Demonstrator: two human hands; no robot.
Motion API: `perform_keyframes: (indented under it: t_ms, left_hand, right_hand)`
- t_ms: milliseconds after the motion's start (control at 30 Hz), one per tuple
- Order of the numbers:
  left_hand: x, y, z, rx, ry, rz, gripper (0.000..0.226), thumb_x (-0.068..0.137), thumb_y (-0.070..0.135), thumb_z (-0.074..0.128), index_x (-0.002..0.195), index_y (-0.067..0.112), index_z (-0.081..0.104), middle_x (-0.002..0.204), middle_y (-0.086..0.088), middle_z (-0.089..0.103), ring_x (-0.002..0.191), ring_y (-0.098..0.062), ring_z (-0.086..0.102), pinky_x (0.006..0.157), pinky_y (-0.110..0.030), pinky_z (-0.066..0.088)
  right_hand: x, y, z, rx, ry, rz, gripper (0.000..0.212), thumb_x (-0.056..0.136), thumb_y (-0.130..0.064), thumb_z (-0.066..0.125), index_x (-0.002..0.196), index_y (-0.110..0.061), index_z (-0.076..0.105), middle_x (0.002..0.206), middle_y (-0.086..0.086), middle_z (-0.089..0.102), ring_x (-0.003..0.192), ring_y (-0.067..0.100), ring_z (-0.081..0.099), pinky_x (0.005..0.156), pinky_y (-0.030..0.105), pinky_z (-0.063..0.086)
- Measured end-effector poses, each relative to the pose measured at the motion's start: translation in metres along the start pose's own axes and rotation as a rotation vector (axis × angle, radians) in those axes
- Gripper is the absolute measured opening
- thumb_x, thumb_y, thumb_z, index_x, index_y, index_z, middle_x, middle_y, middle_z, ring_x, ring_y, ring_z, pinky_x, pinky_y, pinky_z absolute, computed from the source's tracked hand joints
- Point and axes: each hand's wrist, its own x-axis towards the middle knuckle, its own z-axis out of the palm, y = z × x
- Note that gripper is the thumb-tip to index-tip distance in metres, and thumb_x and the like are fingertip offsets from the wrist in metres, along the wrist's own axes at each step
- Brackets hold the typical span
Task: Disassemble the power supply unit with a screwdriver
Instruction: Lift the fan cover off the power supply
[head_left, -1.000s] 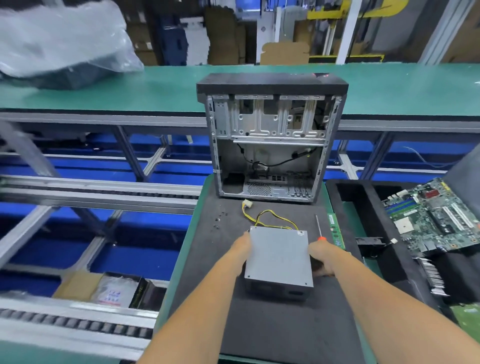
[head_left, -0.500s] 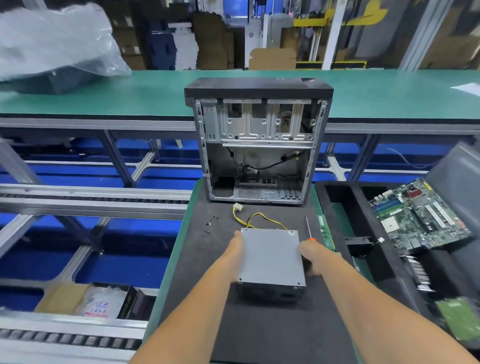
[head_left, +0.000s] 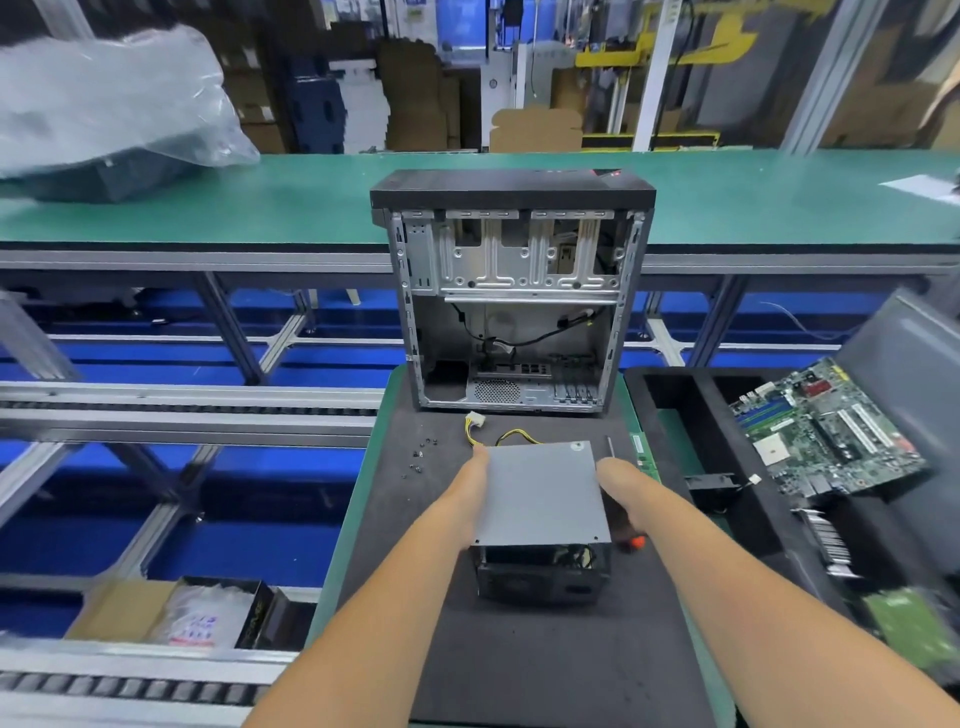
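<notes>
The power supply's flat grey cover (head_left: 540, 493) is raised at its near edge above the black housing (head_left: 540, 579), so the wiring inside shows in the gap. My left hand (head_left: 470, 483) grips the cover's left edge. My right hand (head_left: 621, 486) presses the cover's right edge while holding the screwdriver (head_left: 636, 542); its orange handle end pokes out below the hand and its thin shaft points away past the fingers. Yellow cables (head_left: 511, 435) run from the unit's far side to a white plug.
The unit sits on a black mat (head_left: 545, 665). The open PC case (head_left: 511, 291) stands just beyond it. Several loose screws (head_left: 418, 457) lie to the left. On the right are a green memory stick (head_left: 644, 452) and a black foam tray (head_left: 670, 395) with a motherboard (head_left: 826, 431).
The grey cover has come up off the black housing at its near edge, opening a gap. Both hands have stayed on its sides, and the screwdriver has tipped so its handle end points toward me.
</notes>
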Motion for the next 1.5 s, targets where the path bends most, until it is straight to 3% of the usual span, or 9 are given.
perform_keyframes:
  t_ms: [133,233,367,500,700,933,1167,1267,1500]
  left_hand:
    - [-0.008,0.011,-0.009,-0.008,0.100,0.025,0.053,0.090,0.069,0.031,0.093,0.024,0.059,0.086,0.000,0.067,0.066,-0.015,0.067,0.050,-0.024,0.046]
    - [-0.019,0.025,-0.020,-0.055,0.117,0.103,0.050,0.089,0.070,0.034,0.091,0.026,0.057,0.085,-0.001,0.067,0.053,-0.016,0.069,0.037,-0.021,0.047]
    - [-0.022,0.048,-0.045,-0.273,-0.049,0.155,0.074,0.085,0.077,0.026,0.114,0.021,0.064,0.108,-0.010,0.070,0.093,-0.031,0.070,0.082,-0.048,0.056]
    - [-0.020,0.053,-0.079,-0.447,-0.084,0.241,0.078,0.087,0.075,0.019,0.102,0.020,0.072,0.107,-0.011,0.071,0.094,-0.032,0.065,0.089,-0.045,0.049]
    - [-0.020,0.038,-0.140,-0.537,0.086,0.436,0.026,0.085,0.040,0.058,0.098,0.021,0.070,0.090,-0.003,0.069,0.072,-0.023,0.065,0.067,-0.031,0.051]
    - [-0.021,0.015,-0.194,-0.456,0.014,0.484,0.054,0.093,0.056,0.040,0.101,0.014,0.073,0.111,-0.005,0.067,0.074,-0.019,0.060,0.070,-0.034,0.048]
    - [-0.015,-0.008,-0.216,-0.351,-0.009,0.346,0.052,0.088,0.062,0.046,0.088,0.018,0.074,0.121,0.006,0.064,0.093,-0.020,0.064,0.077,-0.036,0.051]
    - [-0.013,-0.012,-0.204,-0.277,0.026,0.293,0.032,0.090,0.044,0.055,0.120,0.034,0.062,0.122,0.014,0.056,0.094,-0.010,0.065,0.068,-0.030,0.054]
    - [0.000,-0.025,-0.191,-0.176,0.072,0.246,0.065,0.086,0.035,0.064,0.144,0.034,0.032,0.141,0.013,0.040,0.108,-0.016,0.060,0.068,-0.033,0.055]
  right_hand:
    - [-0.014,-0.024,-0.003,-0.033,-0.032,-0.009,0.018,0.091,-0.016,0.036,0.080,-0.013,0.050,0.076,0.011,0.059,0.064,0.026,0.059,0.064,0.028,0.051]
    - [-0.018,-0.049,0.000,-0.045,-0.014,-0.091,0.017,0.093,-0.020,0.039,0.083,-0.013,0.050,0.080,0.012,0.054,0.071,0.026,0.052,0.068,0.032,0.044]
    - [-0.024,-0.075,0.012,-0.047,-0.049,-0.237,0.026,0.099,-0.029,0.042,0.089,-0.010,0.057,0.074,0.009,0.062,0.060,0.024,0.057,0.067,0.029,0.049]
    - [-0.033,-0.093,0.039,-0.014,-0.208,-0.383,0.038,0.102,-0.051,0.031,0.098,-0.019,0.051,0.085,-0.003,0.050,0.073,0.016,0.047,0.077,0.034,0.043]
    - [-0.047,-0.104,0.083,0.025,-0.463,-0.489,0.042,0.099,-0.058,0.034,0.102,-0.020,0.052,0.094,0.003,0.045,0.054,0.011,0.036,0.048,0.022,0.027]
    - [-0.037,-0.094,0.124,0.131,-0.561,-0.442,0.037,0.100,-0.042,0.046,0.080,-0.011,0.049,0.068,0.006,0.045,0.045,0.021,0.043,0.039,0.023,0.034]
    - [-0.030,-0.079,0.139,-0.345,-0.662,-0.586,0.038,0.085,0.007,0.057,0.051,-0.012,0.054,0.048,-0.001,0.051,0.043,0.010,0.050,0.048,0.018,0.042]
    - [-0.025,-0.072,0.143,-0.712,-0.616,-0.672,0.031,0.079,0.000,0.064,0.053,-0.014,0.054,0.051,-0.003,0.058,0.049,0.006,0.056,0.052,0.012,0.040]
    - [-0.014,-0.053,0.144,-0.956,-0.507,-0.706,0.028,0.075,-0.014,0.076,0.055,-0.016,0.057,0.048,-0.008,0.050,0.040,0.001,0.040,0.045,0.016,0.034]
